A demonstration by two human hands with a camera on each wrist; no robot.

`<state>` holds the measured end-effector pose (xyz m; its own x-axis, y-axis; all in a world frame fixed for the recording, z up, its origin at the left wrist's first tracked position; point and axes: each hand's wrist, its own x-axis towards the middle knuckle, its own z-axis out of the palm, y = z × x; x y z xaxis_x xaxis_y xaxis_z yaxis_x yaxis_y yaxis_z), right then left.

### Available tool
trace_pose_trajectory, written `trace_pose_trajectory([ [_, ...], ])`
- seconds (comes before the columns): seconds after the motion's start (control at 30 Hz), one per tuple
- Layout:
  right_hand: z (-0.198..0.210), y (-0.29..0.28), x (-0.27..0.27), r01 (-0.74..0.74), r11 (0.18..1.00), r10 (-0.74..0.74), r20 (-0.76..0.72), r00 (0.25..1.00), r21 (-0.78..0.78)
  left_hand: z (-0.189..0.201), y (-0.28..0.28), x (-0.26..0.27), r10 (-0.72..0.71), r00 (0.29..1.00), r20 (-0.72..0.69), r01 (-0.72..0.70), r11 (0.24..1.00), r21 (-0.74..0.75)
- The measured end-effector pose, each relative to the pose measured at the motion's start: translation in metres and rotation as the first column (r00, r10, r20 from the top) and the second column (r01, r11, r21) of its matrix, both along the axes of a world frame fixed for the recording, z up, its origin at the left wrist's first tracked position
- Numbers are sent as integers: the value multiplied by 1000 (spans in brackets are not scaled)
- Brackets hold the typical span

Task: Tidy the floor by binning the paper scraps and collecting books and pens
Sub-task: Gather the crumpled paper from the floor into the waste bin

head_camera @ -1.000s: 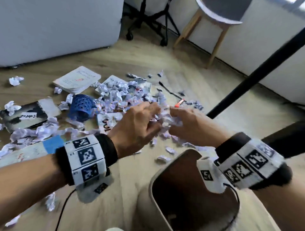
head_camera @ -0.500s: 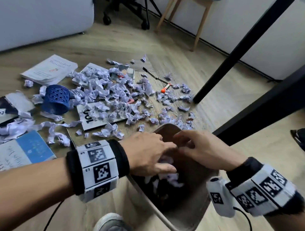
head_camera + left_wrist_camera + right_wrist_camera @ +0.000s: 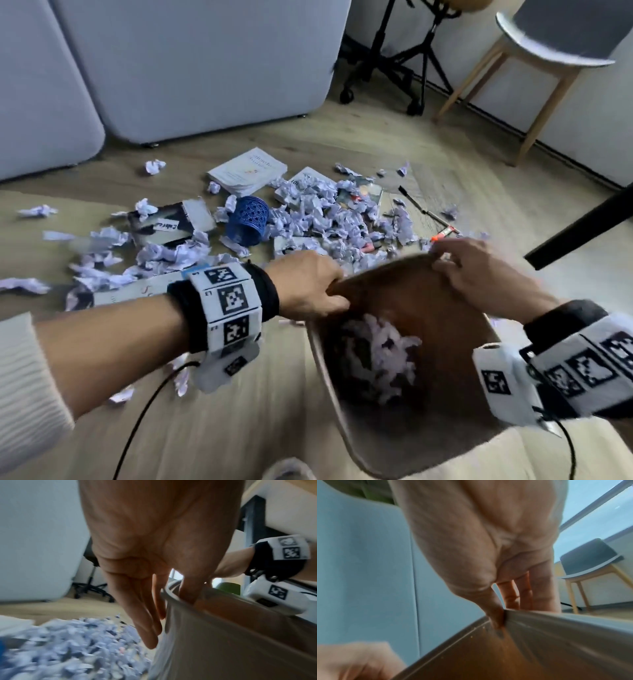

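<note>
Both hands had hold of the bin [image 3: 404, 274] at its far rim: the left hand [image 3: 308, 286] pinched the rim with the thumb inside and the fingers [image 3: 147, 628] lying down the outer wall, and the right hand [image 3: 479, 274] pinched it likewise, thumb inside against the brown lining and fingers over the outside. Neither hand held any paper. Inside the bin lay a loose heap of binned scraps [image 3: 380, 356] covering only part of the bottom, so the binning looked begun but far from finished. Just beyond the bin's far rim the main pile of paper scraps [image 3: 325, 219] was spread thick over the floor, with stray scraps well apart from the bin to its left and a few beside its near left side. None of the collecting seemed done: a white book [image 3: 248, 169] lay far beyond the bin, a dark book [image 3: 168, 224] far to its left, a blue-cornered book [image 3: 144, 291] just left of the left wrist, and at least two more half buried under the pile. A black pen [image 3: 416, 204] and an orange marker [image 3: 445, 234] lay on the floor just past the right hand. A blue pen cup [image 3: 248, 221] lay tipped on its side beyond the bin, to the left of the pile, empty as far as could be told. By my reckoning most of the work remained, and the two-handed hold suggested the bin was being shifted nearer the pile.
</note>
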<state>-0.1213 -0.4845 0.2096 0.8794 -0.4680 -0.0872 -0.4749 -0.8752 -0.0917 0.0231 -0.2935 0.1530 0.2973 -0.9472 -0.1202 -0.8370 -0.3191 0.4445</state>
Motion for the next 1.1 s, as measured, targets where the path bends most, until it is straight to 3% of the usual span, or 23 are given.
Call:
trace_pose_trajectory([
  [0.07, 27, 10, 31, 1, 999, -5, 127, 992, 33, 7, 28, 31, 210, 968, -139, -216, 976, -31],
  [0.17, 46, 30, 84, 33, 999, -30, 327, 945, -5, 21, 86, 68, 508, 779, -368, -587, 796, -144],
  [0.23, 41, 53, 123, -5, 998, -25, 434, 901, 70, 24, 130, 84, 603, 692, -397, -698, 699, -154],
  [0.33, 25, 107, 180, -73, 952, -74, 458, 886, 296, 16, 195, 95, 710, 525, -469, -840, 520, -155],
  [0.43, 1, 158, 239, -163, 823, -93, 412, 906, 544, 11, 247, 97, 846, 362, -392, -926, 279, -254],
  [0.53, -40, 200, 297, -259, 675, 19, 334, 942, 691, 17, 309, 96, 933, 39, -358, -956, -70, -285],
  [0.6, -24, 262, 284, -273, 520, 87, 268, 960, 809, 25, 347, 88, 896, -93, -433, -922, -242, -303],
  [0.63, -18, 290, 275, -255, 450, 100, 235, 967, 856, 26, 362, 84, 894, -140, -425, -909, -286, -303],
  [0.7, -25, 329, 265, -219, 338, 137, 182, 974, 915, 32, 381, 69, 912, -227, -341, -905, -327, -272],
  [0.77, -37, 355, 252, -199, 290, 226, 135, 965, 936, 31, 397, 54, 947, -274, -169, -925, -307, -223],
  [0.83, -44, 370, 235, -155, 253, 285, 80, 955, 955, 25, 411, 41, 958, -280, -68, -947, -287, -148],
  [0.97, -63, 368, 212, -221, 317, 496, 37, 867, 922, 5, 423, 28, 951, -308, 21, -951, -308, -30],
  [1.1, -77, 344, 220, -251, 211, 592, 81, 802, 944, -1, 419, 24, 960, -281, 11, -953, -278, -117],
])
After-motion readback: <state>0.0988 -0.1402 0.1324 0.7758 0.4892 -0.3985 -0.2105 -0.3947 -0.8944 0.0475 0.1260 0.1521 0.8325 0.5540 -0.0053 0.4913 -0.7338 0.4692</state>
